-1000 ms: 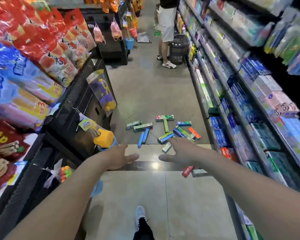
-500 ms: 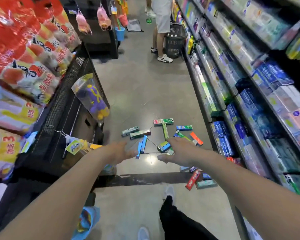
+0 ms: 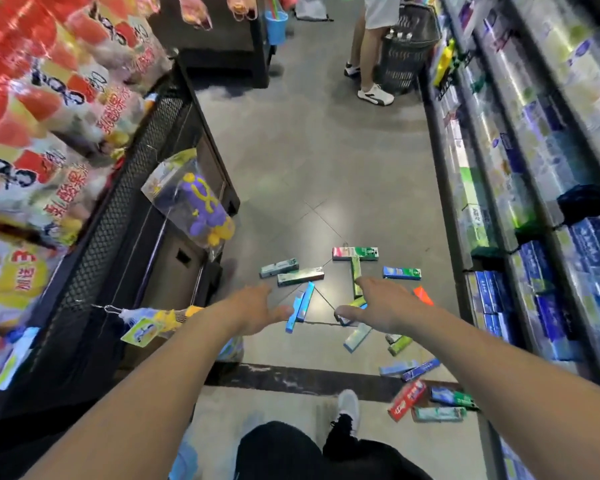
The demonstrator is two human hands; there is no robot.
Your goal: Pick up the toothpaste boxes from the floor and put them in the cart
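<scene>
Left hand (image 3: 253, 311): outstretched, palm down, grip spread, holding nothing.
Right hand (image 3: 381, 306): outstretched, grip spread, above toothpaste boxes (image 3: 300, 276) on floor (image 3: 326, 168).

Your right hand (image 3: 385, 306) covers parts of several boxes (image 3: 355, 277) under it. Box print is too small to read. Snack bags (image 3: 49, 98) at left are motion-blurred. The bystander (image 3: 371, 46) is cut off at the top edge. No cart is identifiable.

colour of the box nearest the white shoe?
Red toothpaste box, with white lettering; head view, lower right floor.
</scene>
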